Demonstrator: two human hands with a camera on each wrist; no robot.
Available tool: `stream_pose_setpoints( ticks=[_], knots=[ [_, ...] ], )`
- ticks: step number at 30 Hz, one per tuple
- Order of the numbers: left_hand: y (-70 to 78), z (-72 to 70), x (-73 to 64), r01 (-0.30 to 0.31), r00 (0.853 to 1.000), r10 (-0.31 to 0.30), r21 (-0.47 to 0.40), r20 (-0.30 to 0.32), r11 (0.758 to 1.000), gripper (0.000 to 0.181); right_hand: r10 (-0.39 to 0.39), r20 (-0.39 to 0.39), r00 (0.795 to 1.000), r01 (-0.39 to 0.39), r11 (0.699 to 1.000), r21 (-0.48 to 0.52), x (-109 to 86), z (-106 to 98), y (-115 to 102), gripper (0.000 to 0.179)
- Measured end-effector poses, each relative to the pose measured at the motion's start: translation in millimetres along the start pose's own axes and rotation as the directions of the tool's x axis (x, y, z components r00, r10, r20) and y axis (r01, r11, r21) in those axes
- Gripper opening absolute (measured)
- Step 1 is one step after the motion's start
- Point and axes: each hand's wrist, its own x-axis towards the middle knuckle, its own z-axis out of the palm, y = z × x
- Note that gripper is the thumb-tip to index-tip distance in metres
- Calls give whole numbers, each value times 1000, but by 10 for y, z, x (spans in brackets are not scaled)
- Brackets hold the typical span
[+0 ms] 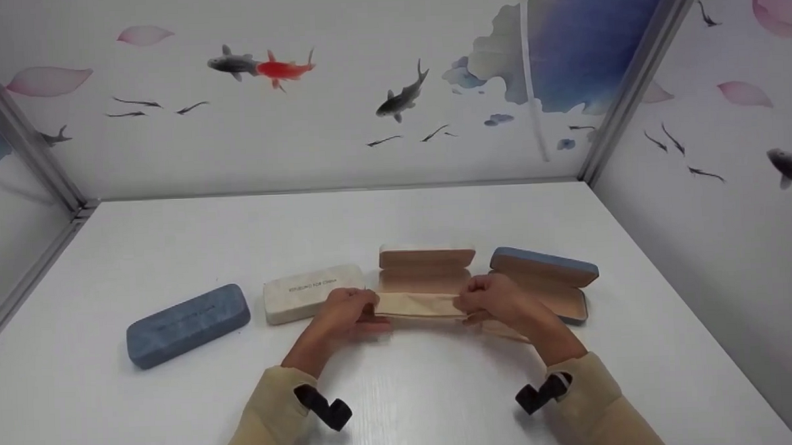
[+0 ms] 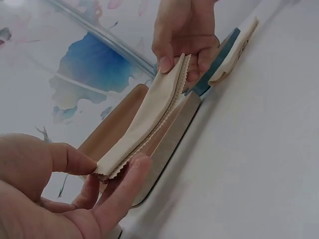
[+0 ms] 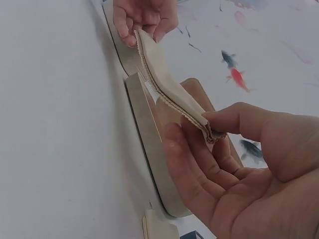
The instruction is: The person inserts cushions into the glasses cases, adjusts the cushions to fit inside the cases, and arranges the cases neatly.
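Observation:
A folded cream cloth with zigzag-cut edges stretches between both hands. My left hand pinches one end between thumb and fingers; my right hand pinches the other end. Under and behind the cloth stands an open cream glasses case with a tan lining, its lid raised at the back. In the left wrist view the cloth hangs over the opening of this case. The right wrist view shows the fold layers of the cloth along its long edge.
Right of the hands an open blue glasses case stands with its lid up, a second folded cloth in front of it. To the left lie a closed cream case and a closed blue case. Printed panels wall the white table.

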Motion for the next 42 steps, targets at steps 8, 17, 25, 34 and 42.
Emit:
stream_pose_setpoints(
  ticks=[8, 17, 25, 34, 42],
  knots=[
    [-17, 20, 1, -13, 999, 13, 17, -31, 1000, 40, -19, 18, 1000, 18, 999, 44, 5, 2, 6, 28],
    [-3, 9, 18, -83, 995, 87, 65, -54, 994, 35, -8, -28, 1000, 11, 995, 103, 3, 12, 15, 35],
    [89, 36, 40, -85, 993, 88, 37, -75, 996, 29, 3, -72, 997, 6, 992, 124, 26, 24, -14, 32],
    [194, 124, 102, -61, 989, 72, 87, -129, 994, 36, 63, -161, 985, -37, 986, 161, 86, -3, -16, 39],
    [330, 199, 156, -86, 982, 115, 185, -150, 979, 29, 82, -237, 968, -46, 987, 154, 179, -50, -32, 42]
  ],
)
